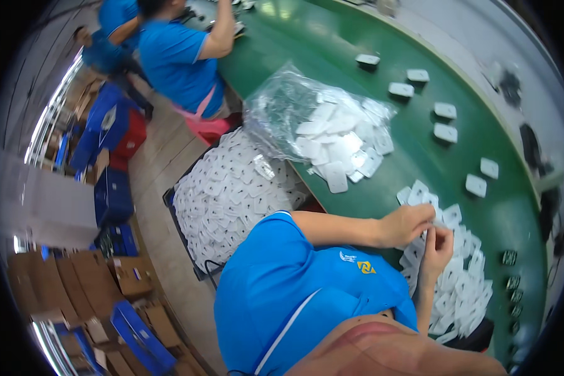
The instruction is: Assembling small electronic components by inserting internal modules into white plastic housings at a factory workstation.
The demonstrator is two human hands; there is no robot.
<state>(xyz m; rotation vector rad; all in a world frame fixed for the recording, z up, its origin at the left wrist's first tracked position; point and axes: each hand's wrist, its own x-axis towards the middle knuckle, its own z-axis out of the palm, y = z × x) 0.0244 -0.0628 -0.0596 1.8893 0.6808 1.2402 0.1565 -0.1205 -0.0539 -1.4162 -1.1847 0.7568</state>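
My left hand and my right hand meet over a heap of small white flat plastic pieces on the green conveyor belt. Both hands have their fingers closed on one white piece at the heap's near edge. My left forearm reaches in from my blue-sleeved shoulder, and my right forearm rises from below. A clear plastic bag lies on the belt further along, with more white pieces spilling from its mouth.
Single white pieces lie spaced along the belt. Small dark parts line its far rim. A dark crate of white pieces stands on the floor beside me. A person in a blue shirt works further along. Cardboard boxes and blue crates stand behind.
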